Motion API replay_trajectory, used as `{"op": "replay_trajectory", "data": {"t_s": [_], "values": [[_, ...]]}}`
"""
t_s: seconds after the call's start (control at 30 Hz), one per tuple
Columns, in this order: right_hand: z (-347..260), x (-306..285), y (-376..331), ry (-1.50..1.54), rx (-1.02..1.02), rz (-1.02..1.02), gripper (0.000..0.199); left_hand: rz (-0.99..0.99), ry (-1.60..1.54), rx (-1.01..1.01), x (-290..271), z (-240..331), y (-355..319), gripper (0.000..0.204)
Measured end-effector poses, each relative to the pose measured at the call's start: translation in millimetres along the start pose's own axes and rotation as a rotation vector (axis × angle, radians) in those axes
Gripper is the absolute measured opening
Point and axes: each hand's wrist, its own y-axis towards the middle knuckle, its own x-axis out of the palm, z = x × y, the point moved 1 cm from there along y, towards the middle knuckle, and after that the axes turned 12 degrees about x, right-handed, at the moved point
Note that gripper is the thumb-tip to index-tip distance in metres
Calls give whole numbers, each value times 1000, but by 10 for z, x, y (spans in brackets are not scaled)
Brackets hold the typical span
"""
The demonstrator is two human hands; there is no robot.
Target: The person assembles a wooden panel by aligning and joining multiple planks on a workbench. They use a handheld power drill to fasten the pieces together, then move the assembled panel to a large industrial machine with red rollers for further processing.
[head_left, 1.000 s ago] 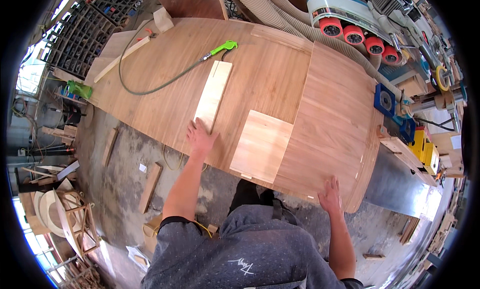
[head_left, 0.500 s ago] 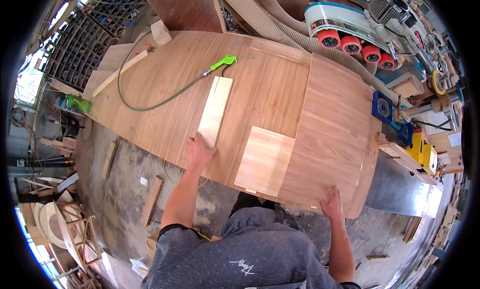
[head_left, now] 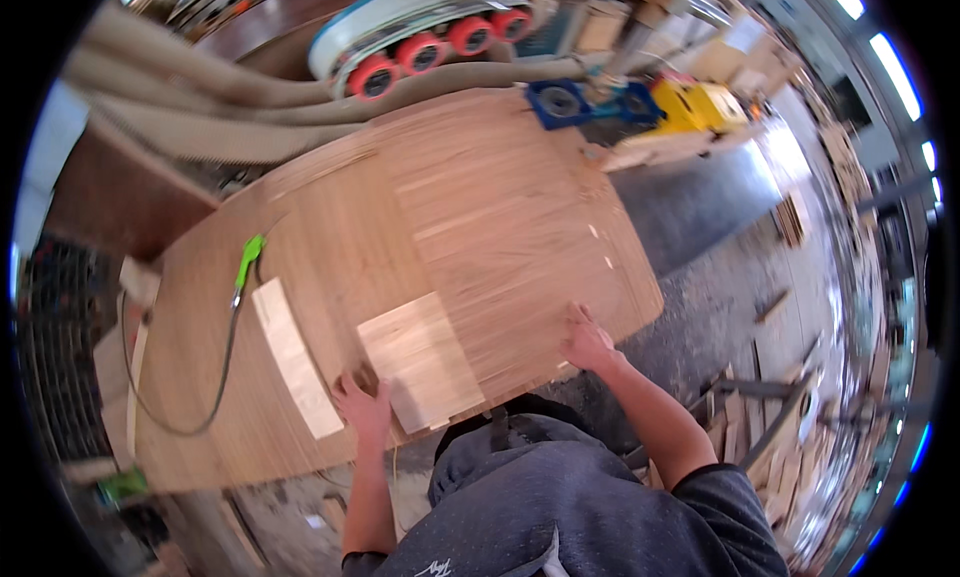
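Observation:
My left hand point(head_left: 362, 407) is on the worktop with its fingers apart, in the gap between a narrow pale board point(head_left: 296, 357) and a squarish pale wood panel point(head_left: 418, 362). Its fingertips come close to the panel's left edge; whether they touch it is blurred. My right hand point(head_left: 588, 339) has its fingers stretched out over a large reddish-brown wood panel point(head_left: 490, 217), near the front edge. Nothing shows in either hand. The large panel lies on the wooden worktop point(head_left: 200, 317), right of the squarish panel.
A green air blow gun point(head_left: 248, 259) with its dark hose lies on the left of the worktop. Behind stand a machine with red rollers point(head_left: 422, 52) and thick beige hoses point(head_left: 240, 127). Blue and yellow machine parts point(head_left: 697, 105) stand at the far right, beside a metal surface point(head_left: 700, 202).
The view has swung to the right. My left hand has left the narrow board and now lies nearer the squarish panel. My right hand stays over the large panel, fingers pointing inward.

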Motion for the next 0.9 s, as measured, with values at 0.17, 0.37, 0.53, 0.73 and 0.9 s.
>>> {"op": "replay_trajectory", "data": {"t_s": [0.17, 0.37, 0.53, 0.73, 0.9], "values": [[-79, 155, -288, 106, -17, 83, 46, -150, -219, 290, 386, 731, -31, 96], [55, 348, -726, 302, -75, 208, 40, -332, -191, 467, 580, 1399, -35, 94], [380, 408, -978, 504, -37, 238, 35, -411, -117, 499, 719, 1633, -59, 96], [1153, 704, -1136, 486, 173, 104, 28, -304, 141, 557, 927, 1865, -205, 100], [2030, 1038, -1340, 490, 379, -107, 37, -478, 223, 581, 1135, 2621, -433, 108]]}}
